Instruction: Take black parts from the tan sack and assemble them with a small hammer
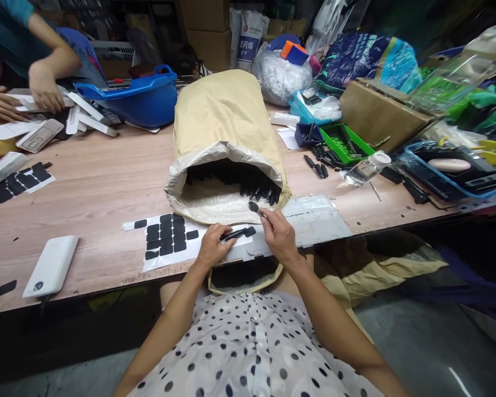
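Observation:
My left hand (215, 243) is closed on a slim black stick-like part (234, 234), low over the table's front edge. A small black patch (250, 231) is at the far end of that part. My right hand (280, 236) pinches a small tool with a round dark head (253, 207), held in front of the sack's mouth. The tan sack (223, 110) lies with its opening toward me, and several black parts (260, 190) are inside. Left of my left hand is a white sheet (169, 260) with rows of black rounded stickers (165, 234).
A white power bank (52, 266) lies at front left. A co-worker's hands (45, 85) touch white boxes (41, 135) beside a blue basin (136, 99). To the right are a green tray (345, 142), a clear bottle (366, 170) and a crowded blue basket (450, 171).

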Demonstrator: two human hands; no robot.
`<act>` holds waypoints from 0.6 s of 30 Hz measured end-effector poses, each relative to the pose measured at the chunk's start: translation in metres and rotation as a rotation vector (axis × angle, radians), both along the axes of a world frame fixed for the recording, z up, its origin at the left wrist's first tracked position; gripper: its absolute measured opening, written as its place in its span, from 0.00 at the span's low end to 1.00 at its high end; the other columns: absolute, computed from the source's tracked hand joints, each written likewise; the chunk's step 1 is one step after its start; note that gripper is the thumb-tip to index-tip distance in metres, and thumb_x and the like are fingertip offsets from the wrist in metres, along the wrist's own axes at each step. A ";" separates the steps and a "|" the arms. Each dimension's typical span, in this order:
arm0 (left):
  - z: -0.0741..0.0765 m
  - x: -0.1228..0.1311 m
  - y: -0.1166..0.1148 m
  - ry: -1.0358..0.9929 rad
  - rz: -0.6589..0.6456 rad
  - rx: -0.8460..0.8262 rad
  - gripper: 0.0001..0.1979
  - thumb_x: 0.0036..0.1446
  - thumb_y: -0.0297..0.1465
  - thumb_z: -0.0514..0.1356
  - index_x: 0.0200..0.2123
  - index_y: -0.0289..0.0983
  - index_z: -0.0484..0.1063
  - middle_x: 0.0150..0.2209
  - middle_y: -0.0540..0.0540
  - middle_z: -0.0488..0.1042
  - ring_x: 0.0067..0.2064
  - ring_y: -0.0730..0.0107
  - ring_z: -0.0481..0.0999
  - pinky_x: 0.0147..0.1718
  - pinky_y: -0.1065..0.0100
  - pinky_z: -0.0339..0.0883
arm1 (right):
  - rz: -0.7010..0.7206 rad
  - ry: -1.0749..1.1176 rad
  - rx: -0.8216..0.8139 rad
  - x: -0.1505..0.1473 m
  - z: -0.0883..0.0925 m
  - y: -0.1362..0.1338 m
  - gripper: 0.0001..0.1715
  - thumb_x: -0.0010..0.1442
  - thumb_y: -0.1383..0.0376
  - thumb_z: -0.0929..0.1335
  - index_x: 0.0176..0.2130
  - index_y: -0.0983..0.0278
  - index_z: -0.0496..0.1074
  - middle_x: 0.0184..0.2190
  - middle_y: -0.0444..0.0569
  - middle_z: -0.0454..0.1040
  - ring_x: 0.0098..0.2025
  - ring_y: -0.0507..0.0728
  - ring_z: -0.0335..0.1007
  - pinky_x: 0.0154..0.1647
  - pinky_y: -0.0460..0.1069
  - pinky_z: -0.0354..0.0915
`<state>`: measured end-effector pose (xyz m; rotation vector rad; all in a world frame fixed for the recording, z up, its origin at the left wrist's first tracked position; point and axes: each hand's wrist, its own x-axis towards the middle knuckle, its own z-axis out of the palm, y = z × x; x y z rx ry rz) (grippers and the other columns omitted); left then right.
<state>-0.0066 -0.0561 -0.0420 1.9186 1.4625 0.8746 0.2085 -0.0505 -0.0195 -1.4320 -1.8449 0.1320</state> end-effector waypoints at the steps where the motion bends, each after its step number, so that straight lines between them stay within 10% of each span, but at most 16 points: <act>1: 0.001 0.000 0.001 -0.011 0.001 -0.012 0.08 0.51 0.27 0.67 0.37 0.41 0.78 0.35 0.48 0.76 0.41 0.62 0.75 0.41 0.63 0.71 | 0.039 0.047 -0.017 -0.003 0.002 -0.008 0.20 0.72 0.62 0.59 0.55 0.59 0.74 0.41 0.51 0.77 0.44 0.57 0.74 0.47 0.50 0.70; 18: 0.002 0.002 0.004 -0.079 -0.017 -0.053 0.08 0.54 0.27 0.65 0.38 0.42 0.80 0.34 0.48 0.76 0.41 0.63 0.75 0.43 0.63 0.70 | 0.128 -0.075 -0.117 -0.025 0.002 -0.045 0.21 0.70 0.66 0.60 0.56 0.55 0.75 0.35 0.48 0.75 0.37 0.54 0.74 0.36 0.46 0.69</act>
